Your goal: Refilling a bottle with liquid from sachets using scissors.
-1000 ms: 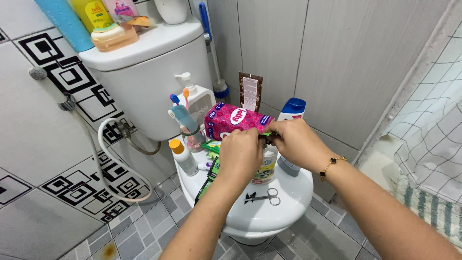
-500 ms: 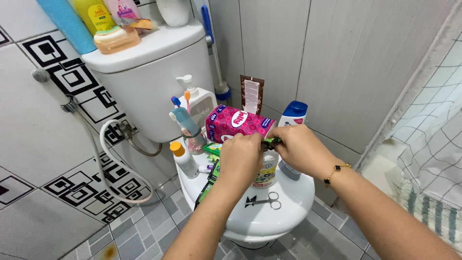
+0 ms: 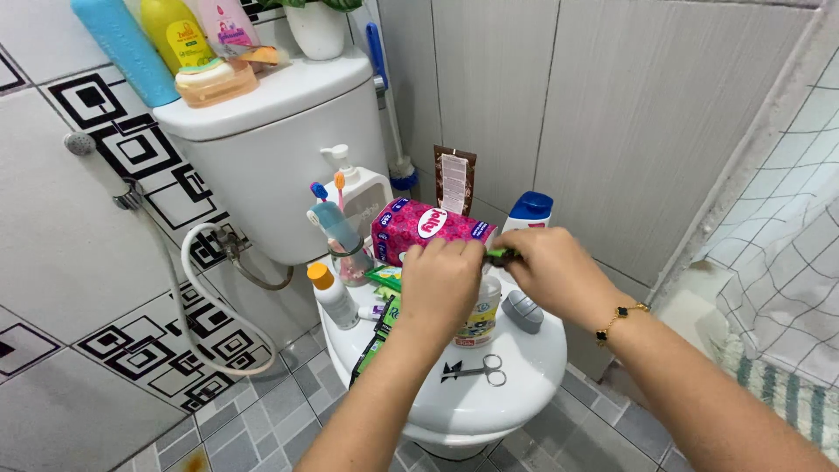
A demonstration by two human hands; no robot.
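Item, in hand: small green sachet (image 3: pixel 500 255), pinched at opposite ends between the left hand (image 3: pixel 447 281) and the right hand (image 3: pixel 552 273), both closed on it; held above the middle of the closed white toilet lid (image 3: pixel 516 367). Against the frames a moment earlier, the hands sit slightly higher and more of the green strip shows between the fingertips; a judgement only: the sachet is being pulled or torn across.

Item, under the hands: squat white bottle with yellow label (image 3: pixel 481 319), standing at lid centre, its top hidden by the hands; whether open cannot be told.

Item, rear edge of lid: pink patterned tissue pack (image 3: pixel 419 229); white bottle with blue cap (image 3: pixel 530 210); white pump dispenser (image 3: pixel 358 188).

Item, rear left edge: clear glass tumbler (image 3: pixel 351 260), holding toothbrushes and a pale blue tube.

Item, left edge: small white bottle with orange cap (image 3: pixel 332 295); flat green sachets (image 3: pixel 381 332).

Item, front edge: small steel scissors (image 3: pixel 476 372), lying flat.

Item, right of centre: grey oval cap (image 3: pixel 523 309), contents unseen.
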